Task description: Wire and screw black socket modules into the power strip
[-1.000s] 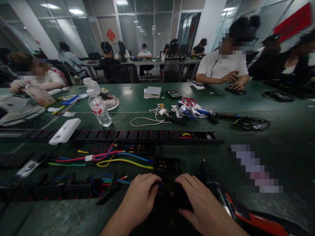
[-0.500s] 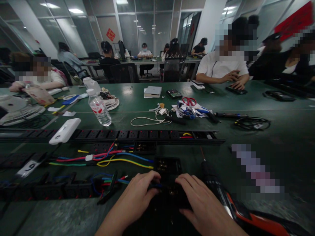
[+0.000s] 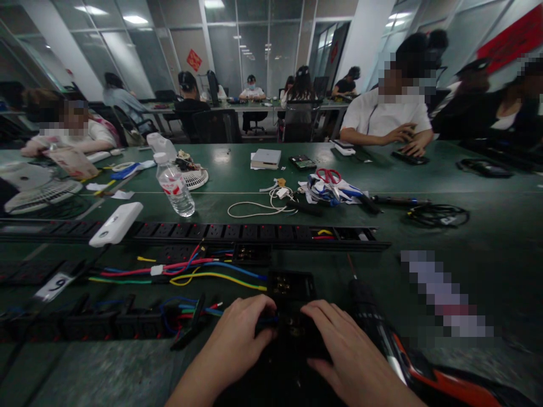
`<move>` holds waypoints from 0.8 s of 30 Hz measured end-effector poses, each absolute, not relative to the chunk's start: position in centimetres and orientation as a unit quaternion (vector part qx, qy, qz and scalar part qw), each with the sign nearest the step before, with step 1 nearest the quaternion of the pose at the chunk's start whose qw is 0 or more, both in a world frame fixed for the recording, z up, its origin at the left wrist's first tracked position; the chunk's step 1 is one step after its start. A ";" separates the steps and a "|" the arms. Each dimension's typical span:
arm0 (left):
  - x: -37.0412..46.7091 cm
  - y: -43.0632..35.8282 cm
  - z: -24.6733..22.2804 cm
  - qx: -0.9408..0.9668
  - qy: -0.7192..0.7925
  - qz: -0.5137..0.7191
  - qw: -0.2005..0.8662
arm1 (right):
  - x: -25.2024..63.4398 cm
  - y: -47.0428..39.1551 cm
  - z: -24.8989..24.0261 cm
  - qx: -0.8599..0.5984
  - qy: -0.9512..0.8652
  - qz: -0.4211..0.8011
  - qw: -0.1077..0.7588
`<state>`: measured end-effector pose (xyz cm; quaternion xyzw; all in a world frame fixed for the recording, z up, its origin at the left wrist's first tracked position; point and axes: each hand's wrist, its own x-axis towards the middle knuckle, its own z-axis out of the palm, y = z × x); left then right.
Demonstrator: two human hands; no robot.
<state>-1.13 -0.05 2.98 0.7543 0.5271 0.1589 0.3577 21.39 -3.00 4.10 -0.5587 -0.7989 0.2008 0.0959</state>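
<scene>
My left hand (image 3: 242,332) pinches a blue wire (image 3: 268,320) at the left side of a black plastic terminal box (image 3: 296,328). Around the right side of that box, the fingers of my right hand (image 3: 345,346) are wrapped. Brass contacts show dimly inside it; its lower part is dark and hard to make out. Just beyond lies another open black box (image 3: 292,284), with a blue and a yellow wire (image 3: 223,278) running to its left edge. A black and orange power drill (image 3: 394,339) rests beside my right hand, its thin bit pointing away from me.
A long black socket strip (image 3: 212,230) crosses the table. More black sockets (image 3: 91,325) with loose wires lie at left. Beyond are a white power bank (image 3: 116,224), a water bottle (image 3: 176,186), red-handled scissors (image 3: 329,176) and a soldering iron (image 3: 399,200). Co-workers (image 3: 386,116) sit opposite.
The whole view has shifted slightly to the right and down. My hands keep nearly the same hold on the wire and the terminal box.
</scene>
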 end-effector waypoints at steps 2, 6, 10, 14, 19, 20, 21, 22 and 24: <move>-1.3 -0.3 3.1 0.756 0.532 0.166 0.344 | 21.5 -3.0 4.0 -0.559 -0.797 0.209 0.097; -2.0 -1.4 3.4 0.758 0.556 0.185 0.285 | 21.7 -3.0 3.7 -0.565 -0.789 0.223 0.092; -2.6 -3.4 2.9 0.768 0.577 0.143 0.239 | 21.9 -3.0 3.3 -0.570 -0.782 0.239 0.080; -2.3 -5.2 1.2 0.799 0.554 0.081 0.221 | 22.2 -3.3 2.8 -0.575 -0.782 0.229 0.071; -1.3 -5.9 -0.4 0.828 0.524 0.063 0.188 | 23.7 -4.2 3.2 -0.558 -0.810 0.150 0.104; -1.2 -5.9 -0.7 0.831 0.521 0.069 0.182 | 24.3 -4.5 3.5 -0.553 -0.815 0.116 0.126; -1.2 -5.8 -0.9 0.834 0.517 0.080 0.176 | 24.8 -4.7 3.9 -0.549 -0.818 0.081 0.148; -1.3 -5.8 -1.1 0.835 0.514 0.099 0.172 | 25.4 -5.0 4.3 -0.546 -0.819 0.050 0.170; -1.5 -5.8 -1.5 0.829 0.507 0.157 0.178 | 26.7 -5.7 4.8 -0.541 -0.815 0.012 0.210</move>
